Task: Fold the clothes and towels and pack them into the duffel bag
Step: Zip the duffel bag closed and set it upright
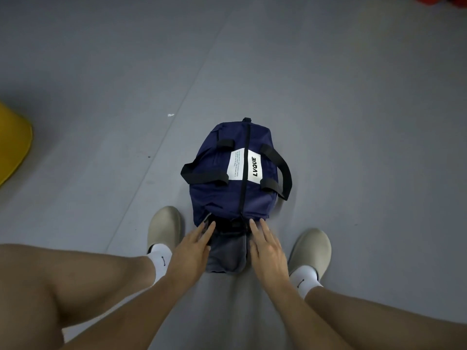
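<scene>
item under inspection: navy duffel bag (217, 198), lying on the grey floor (101, 72) lengthways away from the person, who is crouched over its near end with a pale shoe (164, 228) on either side. the top zip (245, 147) appears closed along its visible length. the black handles (280, 165) are flopped outward to the sides, so they do not obstruct that end.

the load: a folded grey garment (227, 256), made up as a narrow bundle. its far part is inside the dark opening at the bag's near end. its near part lies out on the floor between the person's feet. the narrow fold looks suited to that opening.

hands: left hand (193, 248) and right hand (267, 251) flank the bundle, one on each side, fingers straight and pointing toward the bag, nothing clenched or gripped. the fingertips of both reach the rim of the opening. whether the palms press the cloth or merely lie beside it cannot be told. judged purpose: to stop the fold splaying as it is guided in, possibly also to spread the mouth.

assessment: this piece is only partly packed. risks: cloth bunching at the rim, or the bag sliding away on the smooth floor under a push.

also present: a yellow object (12, 145) at far left, well apart.
</scene>
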`<action>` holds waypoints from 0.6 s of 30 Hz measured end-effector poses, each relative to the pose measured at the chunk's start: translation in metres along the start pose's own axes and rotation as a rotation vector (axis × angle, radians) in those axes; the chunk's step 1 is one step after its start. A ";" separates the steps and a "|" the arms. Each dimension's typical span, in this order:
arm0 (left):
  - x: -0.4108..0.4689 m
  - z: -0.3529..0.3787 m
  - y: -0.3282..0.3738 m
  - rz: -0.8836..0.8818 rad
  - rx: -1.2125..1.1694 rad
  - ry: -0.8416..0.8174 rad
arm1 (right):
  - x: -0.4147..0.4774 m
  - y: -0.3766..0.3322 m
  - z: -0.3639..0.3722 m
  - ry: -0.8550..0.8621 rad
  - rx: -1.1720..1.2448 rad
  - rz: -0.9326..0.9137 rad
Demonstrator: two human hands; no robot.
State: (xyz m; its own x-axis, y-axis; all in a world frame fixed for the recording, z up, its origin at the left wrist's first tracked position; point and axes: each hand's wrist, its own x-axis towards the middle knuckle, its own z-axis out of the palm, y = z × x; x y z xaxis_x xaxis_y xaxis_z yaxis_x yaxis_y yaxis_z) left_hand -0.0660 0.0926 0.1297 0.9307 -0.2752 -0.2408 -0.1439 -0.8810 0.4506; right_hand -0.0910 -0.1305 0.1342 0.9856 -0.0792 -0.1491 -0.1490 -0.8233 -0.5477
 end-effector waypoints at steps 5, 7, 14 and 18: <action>0.001 0.031 -0.022 0.016 0.168 -0.225 | -0.021 0.032 0.029 -0.185 -0.039 0.080; 0.004 0.043 -0.031 -0.018 0.204 -0.301 | -0.020 0.046 0.048 -0.287 -0.016 0.103; 0.013 0.057 -0.035 0.006 0.263 -0.385 | 0.003 0.056 0.105 -0.595 0.067 0.085; 0.016 0.051 -0.032 0.053 0.325 -0.379 | 0.010 0.044 0.107 -0.544 0.123 0.092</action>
State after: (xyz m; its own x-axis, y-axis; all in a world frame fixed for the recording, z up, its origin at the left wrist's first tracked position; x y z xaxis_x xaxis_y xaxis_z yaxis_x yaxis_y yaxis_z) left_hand -0.0632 0.0967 0.0676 0.7403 -0.3904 -0.5473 -0.3416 -0.9196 0.1939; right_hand -0.0957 -0.1074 0.0209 0.7902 0.1800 -0.5858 -0.2730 -0.7525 -0.5994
